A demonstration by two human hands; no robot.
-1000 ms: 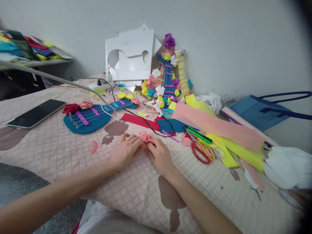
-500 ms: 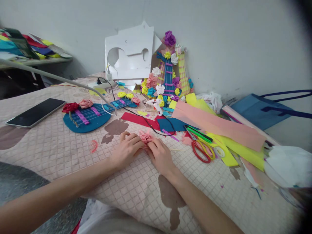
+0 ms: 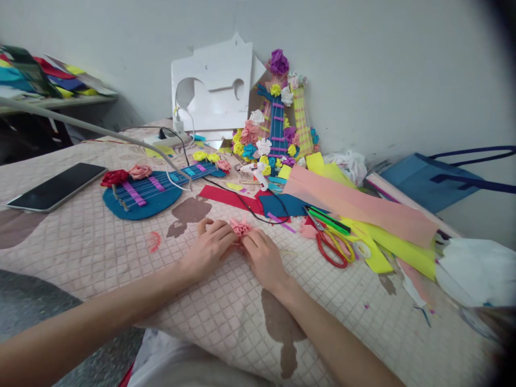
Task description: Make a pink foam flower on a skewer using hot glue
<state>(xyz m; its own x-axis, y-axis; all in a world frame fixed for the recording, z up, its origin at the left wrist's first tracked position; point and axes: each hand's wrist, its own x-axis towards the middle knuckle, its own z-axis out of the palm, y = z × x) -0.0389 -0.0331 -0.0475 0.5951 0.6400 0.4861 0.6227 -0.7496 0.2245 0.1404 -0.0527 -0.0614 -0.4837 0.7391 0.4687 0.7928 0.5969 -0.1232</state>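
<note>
A pink crepe paper flower [image 3: 241, 229] is held low over the quilted cloth [image 3: 217, 312], between both hands. My left hand [image 3: 212, 244] closes its fingertips on the flower's left side. From the right, my right hand [image 3: 263, 253] pinches its lower edge; the fingertips are partly hidden behind the petals. A thin pale stick [image 3: 291, 251] shows faintly just right of the right hand. Behind the hands lie a red paper strip [image 3: 229, 199] and a white glue gun [image 3: 256, 172] with a black cord. A blue paper guitar [image 3: 149, 193] with red and pink flowers lies to the left.
Red-handled scissors [image 3: 332, 250], a green cutter [image 3: 328, 219] and pink crepe paper [image 3: 358, 204] lie to the right. At far left rests a phone [image 3: 58, 185]. Flower-covered paper guitars [image 3: 278, 123] lean on the wall. A grey cable [image 3: 100, 126] crosses the left side.
Both hands stay at the flower with barely any shift. The flower's petals look slightly turned, and the stick right of my right hand shows less. The view has moved slightly.
</note>
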